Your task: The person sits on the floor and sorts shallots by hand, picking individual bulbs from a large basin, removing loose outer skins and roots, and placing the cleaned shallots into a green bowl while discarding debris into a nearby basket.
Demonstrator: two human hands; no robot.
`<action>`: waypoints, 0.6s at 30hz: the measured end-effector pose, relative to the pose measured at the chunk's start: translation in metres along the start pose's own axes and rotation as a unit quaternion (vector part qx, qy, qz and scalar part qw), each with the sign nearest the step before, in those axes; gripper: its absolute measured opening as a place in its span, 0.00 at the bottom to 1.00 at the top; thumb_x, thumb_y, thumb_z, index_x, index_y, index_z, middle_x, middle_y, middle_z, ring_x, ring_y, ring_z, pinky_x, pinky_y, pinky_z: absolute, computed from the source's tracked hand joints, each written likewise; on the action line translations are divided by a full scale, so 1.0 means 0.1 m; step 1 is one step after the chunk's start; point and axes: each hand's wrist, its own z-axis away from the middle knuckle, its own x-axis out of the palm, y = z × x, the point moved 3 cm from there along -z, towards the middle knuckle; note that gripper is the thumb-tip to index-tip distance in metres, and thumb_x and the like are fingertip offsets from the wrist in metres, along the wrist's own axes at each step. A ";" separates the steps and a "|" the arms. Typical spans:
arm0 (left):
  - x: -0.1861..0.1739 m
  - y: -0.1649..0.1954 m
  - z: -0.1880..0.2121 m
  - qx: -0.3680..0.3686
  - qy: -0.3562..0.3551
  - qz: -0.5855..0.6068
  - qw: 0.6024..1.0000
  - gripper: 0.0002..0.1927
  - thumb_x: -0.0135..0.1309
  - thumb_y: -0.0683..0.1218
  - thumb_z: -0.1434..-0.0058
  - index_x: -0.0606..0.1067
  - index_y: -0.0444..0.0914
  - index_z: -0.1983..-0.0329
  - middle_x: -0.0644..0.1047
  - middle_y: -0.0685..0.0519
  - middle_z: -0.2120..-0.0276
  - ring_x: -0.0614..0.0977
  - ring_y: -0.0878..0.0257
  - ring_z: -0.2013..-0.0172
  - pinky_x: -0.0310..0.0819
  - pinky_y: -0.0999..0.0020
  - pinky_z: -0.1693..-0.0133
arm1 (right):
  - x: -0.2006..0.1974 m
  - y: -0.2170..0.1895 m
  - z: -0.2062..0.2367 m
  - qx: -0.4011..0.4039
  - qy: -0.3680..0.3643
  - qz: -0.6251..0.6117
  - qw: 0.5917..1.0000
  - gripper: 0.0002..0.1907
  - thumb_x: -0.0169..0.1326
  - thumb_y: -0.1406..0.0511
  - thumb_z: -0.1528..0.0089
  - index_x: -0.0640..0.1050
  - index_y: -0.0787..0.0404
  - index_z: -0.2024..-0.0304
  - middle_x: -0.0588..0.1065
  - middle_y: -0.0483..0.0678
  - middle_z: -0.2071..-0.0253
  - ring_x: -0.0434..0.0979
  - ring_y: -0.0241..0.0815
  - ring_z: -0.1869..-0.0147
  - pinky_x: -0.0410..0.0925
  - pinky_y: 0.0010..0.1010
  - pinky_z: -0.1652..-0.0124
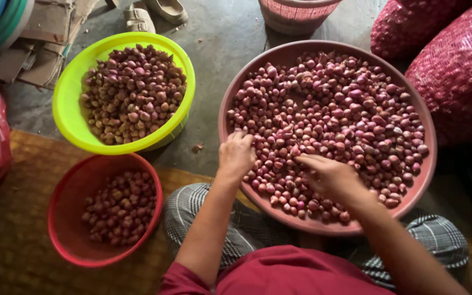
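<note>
1. Where the mat meets concrete, a red basin and, above it, a yellow-green basin hold sorted shallots.
2. Left hand: fingers curled down onto the shallots at the pink tray's near-left part; whether it holds any, cannot tell.
3. Right hand: fingertips pinched low over the heap, grasp hidden.
4. Red mesh sacks far right.

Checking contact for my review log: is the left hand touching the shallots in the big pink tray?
Touching. The head view shows the left hand resting fingers-down on the shallots in the pink tray.
</note>
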 end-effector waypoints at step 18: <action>0.47 0.28 -0.11 0.020 -0.141 0.186 0.972 0.19 0.60 0.54 0.41 0.80 0.45 0.47 0.80 0.50 0.50 0.78 0.49 0.46 0.68 0.44 0.44 | -0.05 0.43 -0.99 0.056 0.063 0.276 0.957 0.25 0.57 0.49 0.41 0.78 0.43 0.42 0.63 0.55 0.29 0.54 0.63 0.23 0.45 0.70 0.33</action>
